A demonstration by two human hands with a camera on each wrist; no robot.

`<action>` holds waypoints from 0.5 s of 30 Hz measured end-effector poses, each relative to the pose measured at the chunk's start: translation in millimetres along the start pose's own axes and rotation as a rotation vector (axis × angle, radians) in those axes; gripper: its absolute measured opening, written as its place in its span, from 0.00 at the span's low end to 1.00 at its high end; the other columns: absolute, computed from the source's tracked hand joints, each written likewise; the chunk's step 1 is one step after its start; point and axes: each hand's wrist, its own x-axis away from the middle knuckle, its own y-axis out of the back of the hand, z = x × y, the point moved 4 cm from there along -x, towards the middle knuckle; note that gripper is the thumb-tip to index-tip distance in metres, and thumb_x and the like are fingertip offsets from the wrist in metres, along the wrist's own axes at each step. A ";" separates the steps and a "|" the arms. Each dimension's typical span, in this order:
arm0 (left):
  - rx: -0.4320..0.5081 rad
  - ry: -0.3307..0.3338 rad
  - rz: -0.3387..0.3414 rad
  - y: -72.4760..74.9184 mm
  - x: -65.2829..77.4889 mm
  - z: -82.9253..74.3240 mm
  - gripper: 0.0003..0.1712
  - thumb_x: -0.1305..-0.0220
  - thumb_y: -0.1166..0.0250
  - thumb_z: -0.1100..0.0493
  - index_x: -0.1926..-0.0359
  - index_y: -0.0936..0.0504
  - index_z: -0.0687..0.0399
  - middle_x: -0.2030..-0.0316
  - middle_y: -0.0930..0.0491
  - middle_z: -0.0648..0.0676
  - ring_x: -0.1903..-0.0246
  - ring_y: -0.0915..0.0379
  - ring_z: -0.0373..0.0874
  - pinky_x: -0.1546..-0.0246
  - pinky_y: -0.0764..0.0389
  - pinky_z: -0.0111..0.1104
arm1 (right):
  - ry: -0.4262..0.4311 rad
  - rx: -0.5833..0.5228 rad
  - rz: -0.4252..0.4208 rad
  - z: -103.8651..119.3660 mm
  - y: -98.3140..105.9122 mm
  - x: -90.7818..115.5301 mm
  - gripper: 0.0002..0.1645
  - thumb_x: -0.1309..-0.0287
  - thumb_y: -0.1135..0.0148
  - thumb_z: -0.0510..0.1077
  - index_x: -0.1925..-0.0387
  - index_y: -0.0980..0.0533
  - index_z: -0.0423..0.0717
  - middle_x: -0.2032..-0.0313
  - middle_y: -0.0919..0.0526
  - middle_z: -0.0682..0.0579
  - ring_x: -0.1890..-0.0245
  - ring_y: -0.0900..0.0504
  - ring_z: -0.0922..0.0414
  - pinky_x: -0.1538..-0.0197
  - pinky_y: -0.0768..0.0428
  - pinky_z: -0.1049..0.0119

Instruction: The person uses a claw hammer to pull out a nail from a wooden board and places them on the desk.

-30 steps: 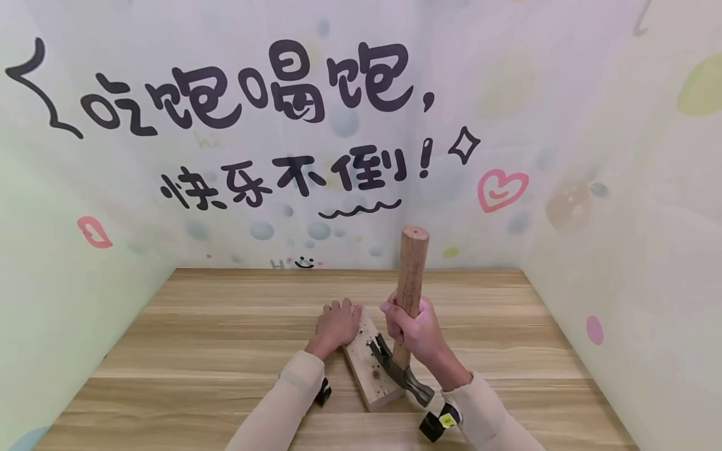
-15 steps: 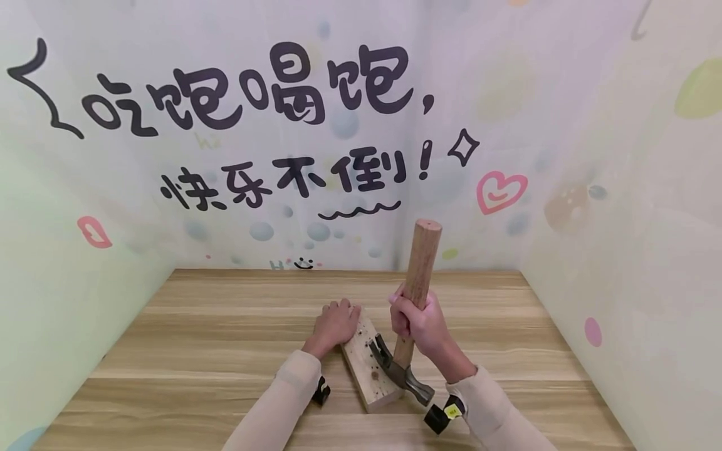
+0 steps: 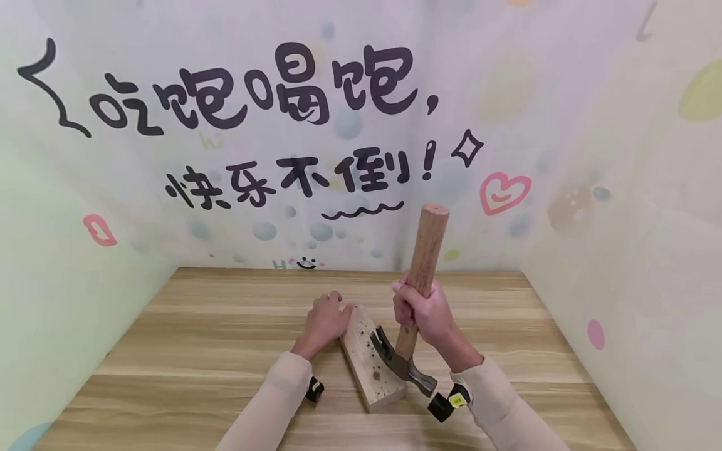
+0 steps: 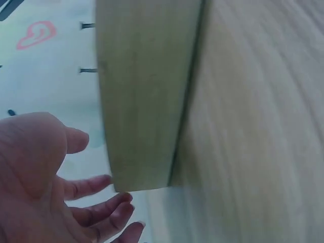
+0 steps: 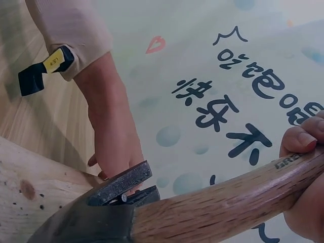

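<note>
A claw hammer (image 3: 427, 250) stands head-down, its wooden handle tilted a little right; my right hand (image 3: 424, 311) grips the handle at mid-length. The hammer's head rests over a pale wooden block (image 3: 365, 369) dotted with small dark holes. Between the claw's prongs, the right wrist view shows a small nail (image 5: 124, 198). My left hand (image 3: 324, 319) is at the block's far left corner, fingers loosely bent and not wrapped round it. In the left wrist view the fingertips lie close to the block's end; whether they touch is unclear. Two nails (image 4: 88, 70) project from the block there.
The block lies on a wood-grain table (image 3: 197, 351). A printed backdrop (image 3: 237, 238) with dark lettering rises behind the table, with side walls left and right. A black camera (image 3: 441, 407) sits at the right wrist, another (image 3: 315, 389) at the left.
My left hand has drawn back leftward from the block's top to its far corner. The right hand has moved up and right, tipping the hammer's handle further right, while the block stays put.
</note>
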 end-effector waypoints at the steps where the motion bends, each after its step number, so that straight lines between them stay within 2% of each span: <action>1: 0.000 0.004 -0.014 3.4 1.4 0.2 0.25 0.33 0.48 0.44 0.48 0.27 0.59 0.53 0.27 0.63 0.53 0.31 0.57 0.57 0.28 0.48 | 0.004 -0.012 0.004 1.8 -0.3 -1.5 0.11 0.37 0.54 0.32 0.76 0.40 0.42 0.91 0.43 0.48 0.94 0.45 0.53 0.91 0.45 0.61; 6: 0.022 -0.023 -0.066 19.2 12.4 -3.5 0.23 0.34 0.46 0.44 0.49 0.25 0.58 0.51 0.27 0.62 0.51 0.33 0.56 0.56 0.28 0.48 | 0.020 -0.032 0.020 10.0 -0.2 -7.9 0.12 0.37 0.55 0.31 0.76 0.40 0.43 0.91 0.44 0.49 0.94 0.47 0.53 0.91 0.47 0.60; 12: 0.092 -0.167 -0.108 31.3 32.2 -11.7 0.16 0.37 0.41 0.50 0.58 0.21 0.58 0.62 0.23 0.57 0.61 0.29 0.50 0.64 0.27 0.41 | 0.019 -0.034 0.015 16.7 1.7 -14.8 0.13 0.36 0.54 0.34 0.78 0.40 0.41 0.91 0.43 0.49 0.93 0.46 0.53 0.91 0.46 0.60; 15: 0.133 -0.243 -0.073 34.7 41.8 -17.3 0.14 0.37 0.41 0.52 0.58 0.20 0.58 0.64 0.22 0.54 0.64 0.28 0.46 0.65 0.26 0.38 | 0.014 -0.040 0.012 17.7 1.8 -16.9 0.13 0.36 0.54 0.34 0.78 0.40 0.41 0.91 0.43 0.50 0.94 0.46 0.52 0.91 0.46 0.60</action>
